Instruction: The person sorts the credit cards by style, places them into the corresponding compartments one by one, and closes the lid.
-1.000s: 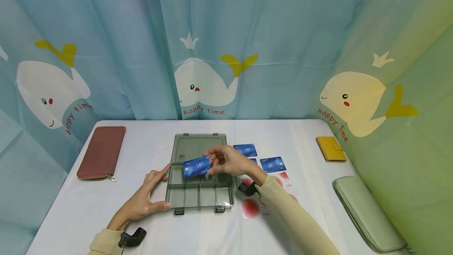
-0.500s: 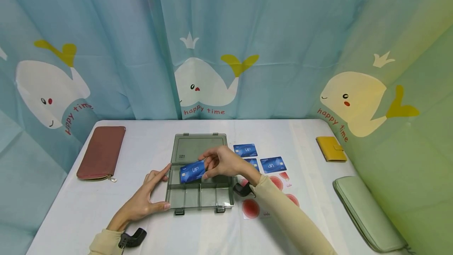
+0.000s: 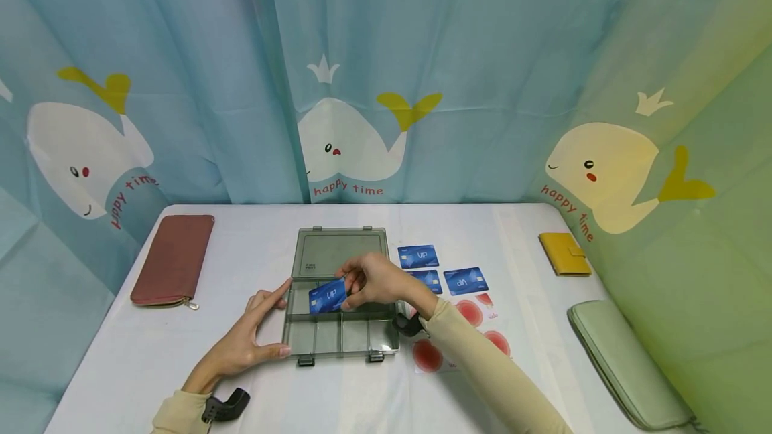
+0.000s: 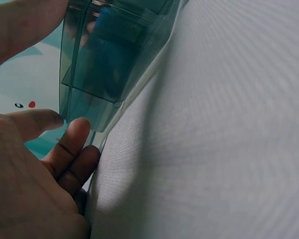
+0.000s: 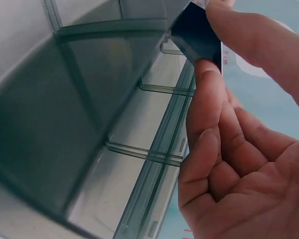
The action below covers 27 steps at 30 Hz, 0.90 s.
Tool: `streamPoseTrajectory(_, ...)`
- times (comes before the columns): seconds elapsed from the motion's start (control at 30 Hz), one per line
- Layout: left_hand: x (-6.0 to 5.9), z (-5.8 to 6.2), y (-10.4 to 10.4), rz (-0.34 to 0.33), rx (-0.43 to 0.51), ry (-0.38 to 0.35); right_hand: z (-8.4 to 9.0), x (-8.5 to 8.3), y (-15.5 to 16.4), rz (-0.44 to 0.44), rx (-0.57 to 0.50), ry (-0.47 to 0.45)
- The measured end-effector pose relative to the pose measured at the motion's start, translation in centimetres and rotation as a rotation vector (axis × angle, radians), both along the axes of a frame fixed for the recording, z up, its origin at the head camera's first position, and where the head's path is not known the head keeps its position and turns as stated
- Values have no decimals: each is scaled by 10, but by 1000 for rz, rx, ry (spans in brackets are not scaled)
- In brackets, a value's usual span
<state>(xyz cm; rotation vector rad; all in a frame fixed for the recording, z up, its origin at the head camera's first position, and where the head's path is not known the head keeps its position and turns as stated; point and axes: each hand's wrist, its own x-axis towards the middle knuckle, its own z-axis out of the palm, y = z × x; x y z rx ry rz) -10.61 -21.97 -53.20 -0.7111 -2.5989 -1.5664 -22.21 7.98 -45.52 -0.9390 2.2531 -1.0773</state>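
A blue VIP card (image 3: pixel 326 297) is pinched between the thumb and fingers of my right hand (image 3: pixel 381 280). It tilts over the rear left compartment of a clear grey divided box (image 3: pixel 340 354), whose lid (image 3: pixel 338 246) lies folded back. In the right wrist view the card (image 5: pixel 197 32) shows as a dark corner near the dividers. My left hand (image 3: pixel 241 337) rests against the box's left side, thumb and index finger spread apart. Through the wall of the box (image 4: pixel 77 99) in the left wrist view, the card's blue is dimly visible.
Several blue VIP cards (image 3: pixel 466 280) and cards printed with red circles (image 3: pixel 427 355) lie right of the box, partly beneath my right forearm. A brown zip wallet (image 3: pixel 175 258) lies far left. A yellow wallet (image 3: pixel 564 253) and green pouch (image 3: pixel 627 364) lie at the right.
My right hand has moved slightly left and lower with the card, bringing it down into the rear left compartment's area. The left hand and box have stayed put.
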Motion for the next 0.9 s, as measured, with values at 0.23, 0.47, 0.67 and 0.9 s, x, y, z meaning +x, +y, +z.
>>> streamPoseTrajectory(0.23, 1, -1, 0, 6, -14, -6, 1, 3, -5, 5, 62, 55)
streamPoseTrajectory(0.47, 0, -1, 0, 7, -20, -6, 4, 5, -8, 0, 107, 108)
streamPoseTrajectory(0.67, 0, -1, 0, 12, -26, -7, 5, 7, -10, -1, 122, 104)
streamPoseTrajectory(0.9, 0, -1, 0, 2, -4, -14, 5, 7, -10, 8, 121, 106)
